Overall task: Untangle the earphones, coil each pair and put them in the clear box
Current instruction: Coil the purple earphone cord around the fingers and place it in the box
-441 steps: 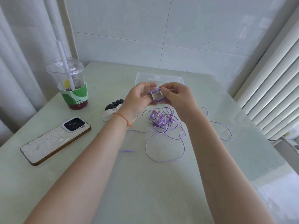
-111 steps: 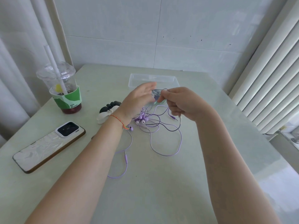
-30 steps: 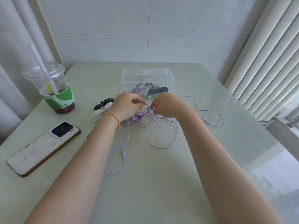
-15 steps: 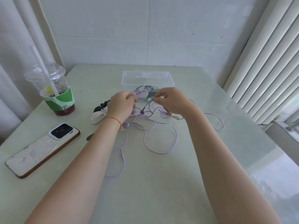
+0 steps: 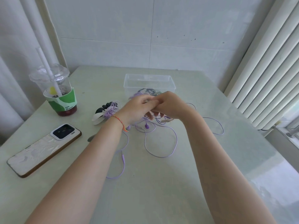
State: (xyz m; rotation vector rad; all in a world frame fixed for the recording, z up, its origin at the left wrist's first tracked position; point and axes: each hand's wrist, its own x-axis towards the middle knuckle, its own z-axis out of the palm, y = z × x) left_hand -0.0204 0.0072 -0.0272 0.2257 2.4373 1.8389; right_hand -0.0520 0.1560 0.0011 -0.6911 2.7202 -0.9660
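The purple earphones (image 5: 160,139) are spread in loops on the desk (image 5: 161,191) just before the clear box (image 5: 149,82), their tangled middle pinched in the grip of the left hand (image 5: 137,109) and the right hand (image 5: 168,105), fingers curled and touching. If the cords are pulled apart hard, the knot could be tightened, or the trailing loops dragged off the desk.

A single head-worn wide-angle camera looks forward and down from close above the desk (image 5: 161,191), both forearms reaching away toward the tiled wall (image 5: 145,29) beyond.
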